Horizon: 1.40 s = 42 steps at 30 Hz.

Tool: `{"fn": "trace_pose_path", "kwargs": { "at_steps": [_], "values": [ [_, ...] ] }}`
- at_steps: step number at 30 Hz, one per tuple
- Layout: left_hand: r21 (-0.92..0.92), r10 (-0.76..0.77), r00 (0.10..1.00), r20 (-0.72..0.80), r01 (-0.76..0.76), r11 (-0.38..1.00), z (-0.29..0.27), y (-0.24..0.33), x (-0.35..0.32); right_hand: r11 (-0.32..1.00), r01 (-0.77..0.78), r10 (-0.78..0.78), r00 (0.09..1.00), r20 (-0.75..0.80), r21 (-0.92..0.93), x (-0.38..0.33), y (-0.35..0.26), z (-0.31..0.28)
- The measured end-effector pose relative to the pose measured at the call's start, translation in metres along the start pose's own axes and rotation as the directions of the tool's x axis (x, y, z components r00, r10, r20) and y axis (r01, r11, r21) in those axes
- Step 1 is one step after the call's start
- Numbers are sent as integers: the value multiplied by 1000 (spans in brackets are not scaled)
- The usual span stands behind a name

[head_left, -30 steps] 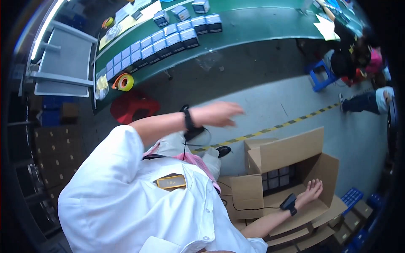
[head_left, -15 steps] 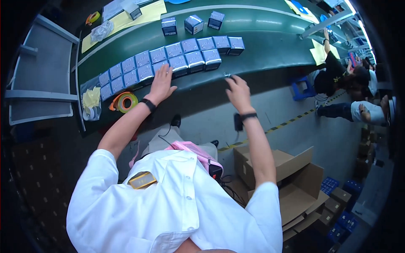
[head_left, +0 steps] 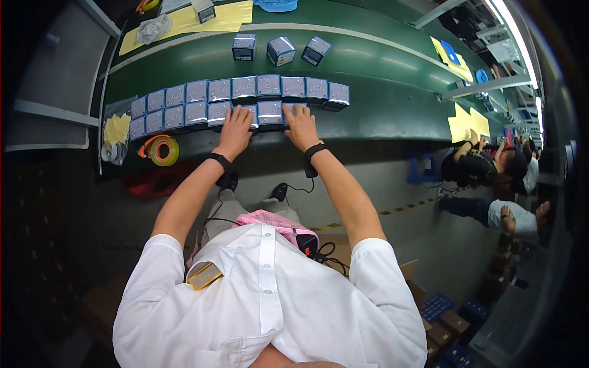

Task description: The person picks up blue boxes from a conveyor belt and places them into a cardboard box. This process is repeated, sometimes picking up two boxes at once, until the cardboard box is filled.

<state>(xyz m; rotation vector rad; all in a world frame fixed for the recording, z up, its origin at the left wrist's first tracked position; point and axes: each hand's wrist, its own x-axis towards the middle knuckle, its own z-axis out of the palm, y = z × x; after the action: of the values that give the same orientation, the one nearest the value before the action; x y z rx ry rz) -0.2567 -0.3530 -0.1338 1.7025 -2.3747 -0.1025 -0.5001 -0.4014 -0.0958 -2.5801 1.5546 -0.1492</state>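
Observation:
Two long rows of small blue-and-silver boxes [head_left: 196, 113] stand side by side on the green workbench [head_left: 386, 119], tops facing up. My left hand [head_left: 236, 132] rests on the near row, fingers spread over the tops and front edges of the boxes. At the right end of that row, my right hand [head_left: 300, 127] lies with its fingers apart on the end box [head_left: 287, 107], which it partly covers. A single box [head_left: 269, 113] shows between my hands. The far row reaches further right, to a slightly offset box [head_left: 338, 94].
Three separate boxes [head_left: 281, 51] stand further back. An orange tape dispenser [head_left: 163, 151] with yellow-green tape sits at the near left edge, beside a plastic bag [head_left: 116, 132] of yellow paper. A metal post [head_left: 485, 86] crosses at right; other people [head_left: 481, 165] work beyond it.
My right hand has moved left and forward from the bench edge onto the near row's end box. My left hand stays on the near row. The view has shifted and turned.

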Motion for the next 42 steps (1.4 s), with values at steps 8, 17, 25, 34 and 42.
{"fn": "trace_pose_path", "kwargs": {
  "at_steps": [8, 17, 25, 34, 42],
  "values": [
    [-133, 53, 984, 172, -30, 991, -37, -3, 18, 965, 187, -166, 978, 125, -181, 22, 15, -11],
    [-207, 140, 949, 283, -82, 975, -13, -16, 61, 996, -78, 62, 949, 308, 41, 40, 7, -1],
    [-207, 295, 932, 211, -252, 945, 9, -4, 66, 970, -229, 221, 970, 96, 76, -2, 0, 22],
    [-437, 809, 580, 98, -705, 558, -94, 193, 32, 751, -645, 660, 738, -142, 139, -255, -34, -99],
    [-579, 977, 95, -190, -815, -33, -144, 521, -107, 366, -929, 861, 363, -357, -61, -599, -90, -230]
  ]
}}
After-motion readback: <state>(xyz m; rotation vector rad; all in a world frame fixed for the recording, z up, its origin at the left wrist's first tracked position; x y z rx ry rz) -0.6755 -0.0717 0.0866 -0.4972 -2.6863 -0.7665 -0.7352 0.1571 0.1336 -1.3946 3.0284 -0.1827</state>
